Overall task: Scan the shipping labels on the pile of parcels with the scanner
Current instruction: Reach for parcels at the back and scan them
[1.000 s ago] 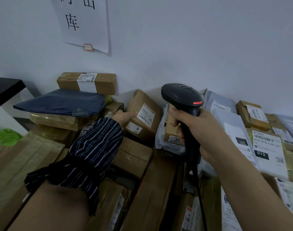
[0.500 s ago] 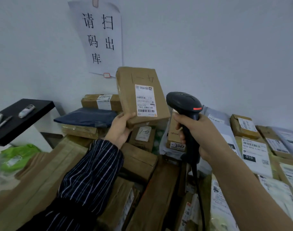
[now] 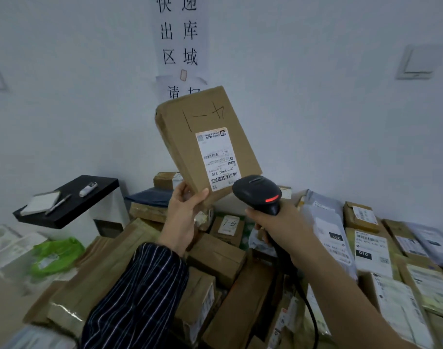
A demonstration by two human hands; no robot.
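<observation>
My left hand [image 3: 184,217] grips the lower corner of a flat brown cardboard parcel [image 3: 190,137] and holds it up in front of the wall, tilted. Its white shipping label [image 3: 216,158] faces me, upside down, with a barcode near the bottom edge. My right hand [image 3: 283,230] grips the handle of a black scanner [image 3: 258,191] with a red light, its head just below and right of the label. Beneath both hands lies the pile of parcels [image 3: 218,258].
Brown boxes and grey mailer bags [image 3: 326,222] with labels cover the surface to the right. A black shelf [image 3: 72,205] at left carries a notebook, a pen and a small white device. A green bag [image 3: 54,255] lies lower left. Paper signs [image 3: 180,39] hang on the wall.
My left hand took the brown parcel from the pile and raised it high before the wall. The scanner rose with it to just below the label. The view tilted upward.
</observation>
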